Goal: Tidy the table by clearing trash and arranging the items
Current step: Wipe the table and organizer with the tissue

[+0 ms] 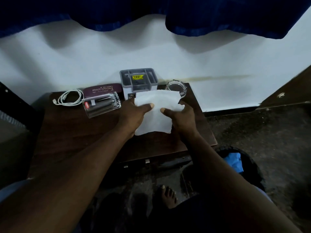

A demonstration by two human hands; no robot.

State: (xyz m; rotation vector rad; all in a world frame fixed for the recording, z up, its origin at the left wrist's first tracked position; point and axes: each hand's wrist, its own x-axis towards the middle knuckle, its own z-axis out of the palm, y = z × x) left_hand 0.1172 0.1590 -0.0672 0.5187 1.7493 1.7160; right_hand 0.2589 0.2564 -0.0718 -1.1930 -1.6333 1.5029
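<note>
I have only one view, from the wide-angle camera on my head. It faces forward and steeply down along my forearms, with my left hand (133, 115) and right hand (181, 118) close below it at mid-frame over the table (75, 135). It takes in the wall (84, 64) and curtain (218, 14) beyond, and the floor (269, 128) and my foot (168, 195) beneath.

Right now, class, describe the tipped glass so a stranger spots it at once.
Find the dark wooden table. At its back left, before the maroon spectacle case and beside the coiled white cable, lies the tumbler. Unlike the upright jar, it lies sideways with a red label.
</note>
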